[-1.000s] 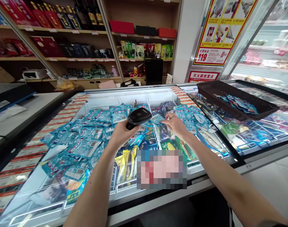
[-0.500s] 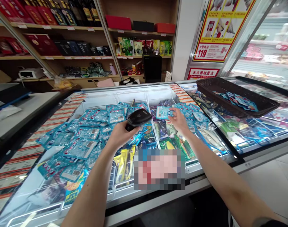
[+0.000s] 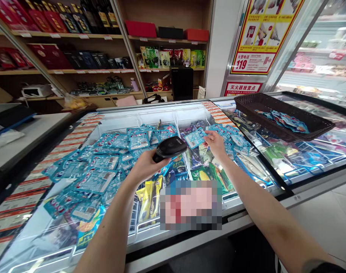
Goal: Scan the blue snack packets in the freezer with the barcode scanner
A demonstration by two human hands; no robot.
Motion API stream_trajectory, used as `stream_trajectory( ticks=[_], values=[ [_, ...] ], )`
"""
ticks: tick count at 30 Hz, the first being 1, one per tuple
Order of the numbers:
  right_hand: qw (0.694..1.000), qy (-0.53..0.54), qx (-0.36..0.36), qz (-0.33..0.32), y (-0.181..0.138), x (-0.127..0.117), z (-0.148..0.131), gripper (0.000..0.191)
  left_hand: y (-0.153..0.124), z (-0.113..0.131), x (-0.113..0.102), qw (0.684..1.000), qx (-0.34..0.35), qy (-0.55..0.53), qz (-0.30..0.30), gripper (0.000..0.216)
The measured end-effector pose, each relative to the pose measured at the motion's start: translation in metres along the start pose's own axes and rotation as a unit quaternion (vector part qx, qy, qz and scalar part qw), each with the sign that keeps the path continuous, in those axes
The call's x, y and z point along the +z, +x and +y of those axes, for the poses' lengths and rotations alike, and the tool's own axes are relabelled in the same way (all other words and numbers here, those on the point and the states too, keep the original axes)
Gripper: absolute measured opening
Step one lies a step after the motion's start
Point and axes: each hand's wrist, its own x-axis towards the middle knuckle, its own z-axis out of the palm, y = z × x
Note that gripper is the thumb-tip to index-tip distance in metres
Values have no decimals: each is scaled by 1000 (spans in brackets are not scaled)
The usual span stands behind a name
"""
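My left hand (image 3: 146, 167) is wrapped round the handle of a black barcode scanner (image 3: 170, 148), whose head points right. Just right of the scanner, my right hand (image 3: 216, 145) pinches a light-blue snack packet (image 3: 196, 138) by its right end, its printed and barcoded side showing, tilted. Both hands are above the glass top of a chest freezer (image 3: 158, 250). To the left, many similar blue packets (image 3: 96, 180) lie in a loose heap on the glass. A smaller group of blue packets (image 3: 231, 132) lies just beyond my right hand.
A dark brown woven basket (image 3: 317, 132) with some blue packets stands on the freezer's right part. Yellow wrapped ice creams (image 3: 147, 201) show below the glass. A counter (image 3: 42, 129) adjoins at left. Shelves with boxes and bottles line the back. A blurred patch covers the front middle.
The packet in my right hand has tilted, its left end now lower. The scanner in my left hand has shifted slightly right and down, nearer the packet.
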Motion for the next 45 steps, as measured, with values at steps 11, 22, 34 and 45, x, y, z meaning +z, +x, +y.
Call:
stream_trajectory(
  ticks=[11, 22, 34, 45],
  values=[
    [999, -1, -41, -13, 0, 4, -1, 38, -1, 6, 1, 999, 7, 37, -33, 33],
    [998, 2, -68, -13, -1, 4, -2, 40, 0, 4, 2, 998, 12, 50, -32, 34],
    [997, -8, -78, -3, 1, 4, 1, 40, 0, 6, 1, 997, 11, 68, -35, 35],
    [988, -47, -118, 91, 8, -24, -23, 40, 0, 2, 2, 1000, 0, 30, 6, 34]
  ],
)
